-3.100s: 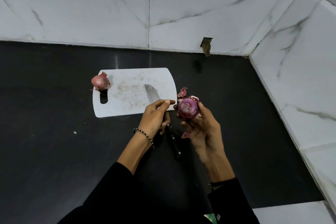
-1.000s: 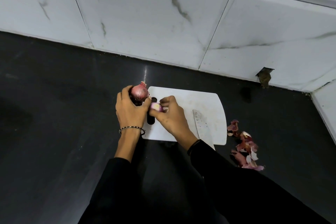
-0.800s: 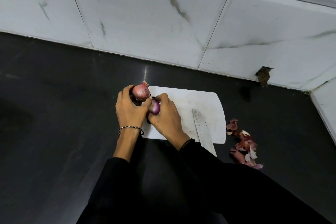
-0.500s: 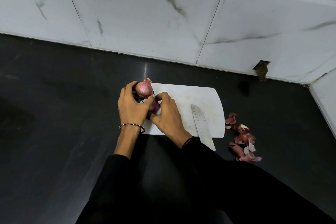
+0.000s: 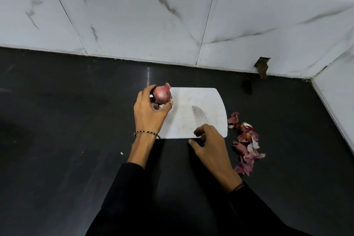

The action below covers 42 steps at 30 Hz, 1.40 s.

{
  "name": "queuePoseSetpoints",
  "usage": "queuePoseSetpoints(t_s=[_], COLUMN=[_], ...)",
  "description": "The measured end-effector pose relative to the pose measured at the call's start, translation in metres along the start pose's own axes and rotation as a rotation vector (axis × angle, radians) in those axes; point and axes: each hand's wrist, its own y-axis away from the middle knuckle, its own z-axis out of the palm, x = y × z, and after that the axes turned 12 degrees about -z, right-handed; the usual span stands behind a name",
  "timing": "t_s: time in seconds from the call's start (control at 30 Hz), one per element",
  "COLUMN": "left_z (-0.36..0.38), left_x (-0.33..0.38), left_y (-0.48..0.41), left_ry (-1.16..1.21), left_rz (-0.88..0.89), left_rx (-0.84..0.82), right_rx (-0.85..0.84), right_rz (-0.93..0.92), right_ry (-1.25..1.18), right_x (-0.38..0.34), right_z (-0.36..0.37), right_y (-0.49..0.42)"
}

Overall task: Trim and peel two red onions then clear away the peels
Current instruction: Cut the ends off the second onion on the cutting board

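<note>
My left hand holds an unpeeled red onion between thumb and fingers, just above the left end of the white cutting board. A sliver of the peeled purple onion shows under that hand, mostly hidden. A knife lies on the board with its blade pointing away from me. My right hand covers the knife's handle at the board's near edge, fingers apart and thumb out to the left. The handle itself is hidden.
A heap of red onion peels lies on the black counter just right of the board. Marble-tiled walls close the back and the right side, meeting in a corner at the far right.
My right hand has let go of the peeled onion at the board's left end and moved right and toward me onto the knife handle. My left hand still holds the unpeeled onion.
</note>
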Motion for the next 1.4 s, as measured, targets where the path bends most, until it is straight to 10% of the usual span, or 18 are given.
queuePoseSetpoints(t_s=[0.6,1.07,1.4], left_z=[0.04,0.029,0.04], left_x=[-0.001,-0.01,-0.003], left_y=[0.03,0.028,0.032], left_ry=[-0.147,-0.191,-0.229], left_rz=[-0.018,-0.042,-0.079], left_rx=[-0.215,-0.18,-0.283], right_rx=[-0.025,-0.063,0.139], right_rz=[0.15,0.091,0.313], right_ry=[0.204,-0.142,-0.086], right_x=[0.022,-0.002,0.029], right_z=[-0.038,-0.012,-0.041], right_y=[0.069,0.065,0.065])
